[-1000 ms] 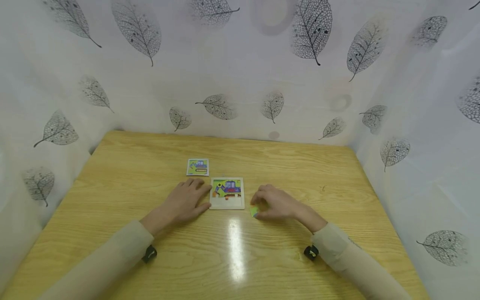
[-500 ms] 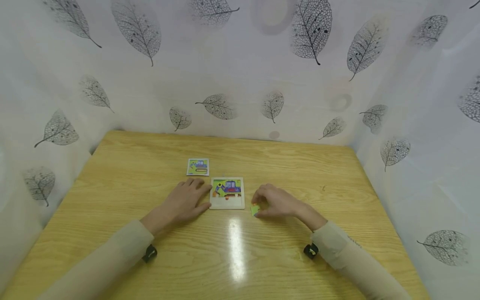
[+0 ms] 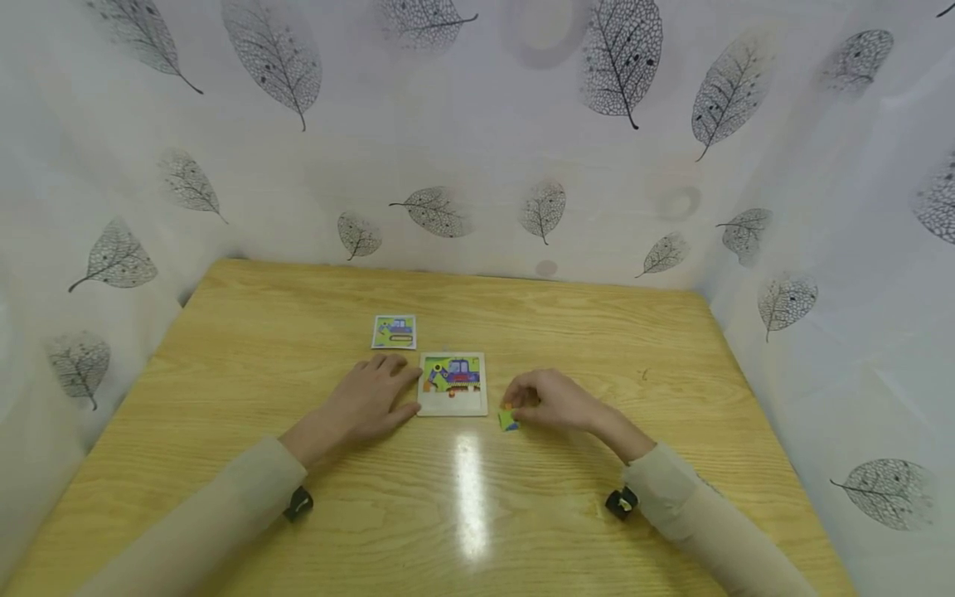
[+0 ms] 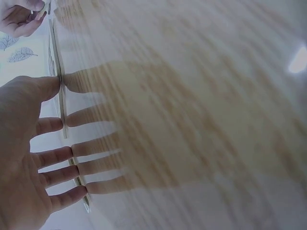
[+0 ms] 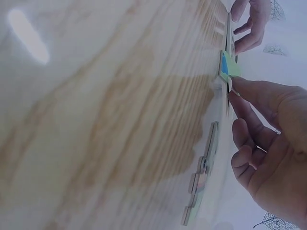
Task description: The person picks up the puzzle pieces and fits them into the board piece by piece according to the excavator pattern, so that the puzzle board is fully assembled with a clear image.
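The jigsaw puzzle tray has a pale frame and a picture of a blue and yellow digger in its upper part; its lower strip is bare. My left hand lies at the tray's left side, thumb and forefinger touching the edge, fingers spread and nearly straight. To the right of the tray, my right hand pinches a green puzzle piece with a blue corner between thumb and forefinger. In the right wrist view that green piece is tilted up at the fingertips, the other fingers loosely curled.
A small picture card with the same digger lies behind the left hand. Several more puzzle pieces lie on the table beneath the right hand, hidden in the head view. A leaf-printed curtain stands round the wooden table.
My right thumb and fingers have drawn closer together on the green piece, which has turned slightly and shows more of its blue corner. The left hand and tray have not moved.
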`<action>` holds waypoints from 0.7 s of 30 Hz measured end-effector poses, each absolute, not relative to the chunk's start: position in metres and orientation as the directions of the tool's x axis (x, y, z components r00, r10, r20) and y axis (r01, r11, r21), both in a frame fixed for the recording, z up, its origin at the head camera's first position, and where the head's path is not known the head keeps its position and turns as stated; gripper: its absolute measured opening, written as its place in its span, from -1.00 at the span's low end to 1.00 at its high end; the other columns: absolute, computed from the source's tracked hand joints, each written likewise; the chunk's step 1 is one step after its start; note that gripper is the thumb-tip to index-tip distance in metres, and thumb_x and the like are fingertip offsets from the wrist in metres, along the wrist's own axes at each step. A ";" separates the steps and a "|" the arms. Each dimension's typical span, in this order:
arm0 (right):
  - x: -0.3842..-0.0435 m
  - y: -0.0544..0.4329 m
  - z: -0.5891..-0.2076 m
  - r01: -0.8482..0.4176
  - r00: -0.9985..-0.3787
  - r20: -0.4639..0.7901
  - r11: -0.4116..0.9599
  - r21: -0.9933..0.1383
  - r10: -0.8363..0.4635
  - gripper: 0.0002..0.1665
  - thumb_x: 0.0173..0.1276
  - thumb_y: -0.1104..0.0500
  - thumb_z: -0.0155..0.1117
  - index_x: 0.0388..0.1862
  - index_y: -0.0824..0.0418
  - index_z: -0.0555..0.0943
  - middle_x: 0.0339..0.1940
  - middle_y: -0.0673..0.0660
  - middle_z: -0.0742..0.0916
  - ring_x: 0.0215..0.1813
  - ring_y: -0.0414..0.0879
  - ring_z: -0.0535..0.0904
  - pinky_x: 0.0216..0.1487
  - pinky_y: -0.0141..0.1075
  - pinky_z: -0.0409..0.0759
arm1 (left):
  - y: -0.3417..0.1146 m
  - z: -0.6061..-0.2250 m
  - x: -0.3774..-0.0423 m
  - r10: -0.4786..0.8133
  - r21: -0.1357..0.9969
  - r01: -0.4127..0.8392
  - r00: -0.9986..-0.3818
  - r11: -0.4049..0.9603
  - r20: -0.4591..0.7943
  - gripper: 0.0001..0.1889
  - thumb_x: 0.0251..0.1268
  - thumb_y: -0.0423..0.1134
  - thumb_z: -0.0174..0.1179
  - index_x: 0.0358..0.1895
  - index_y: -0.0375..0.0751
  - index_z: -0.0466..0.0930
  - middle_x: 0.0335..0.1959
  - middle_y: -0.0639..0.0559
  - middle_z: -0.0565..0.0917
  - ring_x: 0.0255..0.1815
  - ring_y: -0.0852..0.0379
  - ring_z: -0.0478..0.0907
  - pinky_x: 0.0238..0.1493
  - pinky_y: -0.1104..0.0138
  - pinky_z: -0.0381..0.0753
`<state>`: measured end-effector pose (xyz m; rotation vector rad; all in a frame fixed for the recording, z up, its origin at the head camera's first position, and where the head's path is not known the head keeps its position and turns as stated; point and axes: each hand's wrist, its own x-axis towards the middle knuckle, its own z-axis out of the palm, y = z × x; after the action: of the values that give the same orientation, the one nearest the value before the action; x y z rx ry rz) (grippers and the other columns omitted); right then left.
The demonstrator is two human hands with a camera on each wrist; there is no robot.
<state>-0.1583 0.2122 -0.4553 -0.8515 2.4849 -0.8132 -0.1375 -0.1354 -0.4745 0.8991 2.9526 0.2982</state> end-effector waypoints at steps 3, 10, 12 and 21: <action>-0.156 0.212 -0.452 -0.396 -0.736 -0.171 0.622 -0.676 -0.655 -0.89 0.42 0.20 0.44 -0.10 0.08 0.78 -0.25 -0.06 0.81 -0.21 -0.30 0.63 -0.11 -0.43 0.66 | -0.135 -0.475 -0.138 0.558 0.191 0.550 -0.830 0.813 0.018 -0.37 0.53 0.15 0.17 0.47 -0.16 0.50 0.40 -0.31 0.54 0.44 -0.34 0.48 0.41 -0.25 0.56; -0.155 0.208 -0.448 -0.381 -0.718 -0.150 0.563 -0.733 -0.680 -0.89 0.42 0.20 0.45 -0.10 0.08 0.78 -0.28 -0.06 0.81 -0.27 -0.29 0.62 -0.21 -0.44 0.65 | -0.135 -0.475 -0.138 0.560 0.185 0.552 -0.828 0.813 0.012 -0.38 0.53 0.14 0.17 0.47 -0.16 0.49 0.41 -0.32 0.53 0.44 -0.34 0.48 0.41 -0.25 0.56; -0.156 0.205 -0.450 -0.379 -0.714 -0.144 0.551 -0.743 -0.685 -0.89 0.42 0.20 0.45 -0.11 0.07 0.77 -0.29 -0.07 0.80 -0.29 -0.28 0.61 -0.24 -0.44 0.63 | -0.135 -0.475 -0.138 0.561 0.184 0.553 -0.828 0.813 0.012 -0.38 0.53 0.14 0.17 0.47 -0.16 0.49 0.41 -0.32 0.54 0.44 -0.35 0.48 0.41 -0.25 0.57; -0.162 0.189 -0.455 -0.291 -0.738 -0.168 0.532 -0.795 -0.654 -0.86 0.42 0.17 0.46 -0.07 0.05 0.76 -0.23 -0.04 0.81 -0.19 -0.17 0.68 -0.19 -0.38 0.71 | -0.134 -0.478 -0.139 0.554 0.182 0.547 -0.832 0.817 0.013 -0.38 0.52 0.14 0.18 0.47 -0.15 0.50 0.41 -0.32 0.54 0.44 -0.34 0.48 0.41 -0.25 0.56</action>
<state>-0.1619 0.1894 -0.4546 -0.7693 2.3233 -1.0855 -0.1387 -0.1344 -0.4776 0.8957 2.9557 0.2768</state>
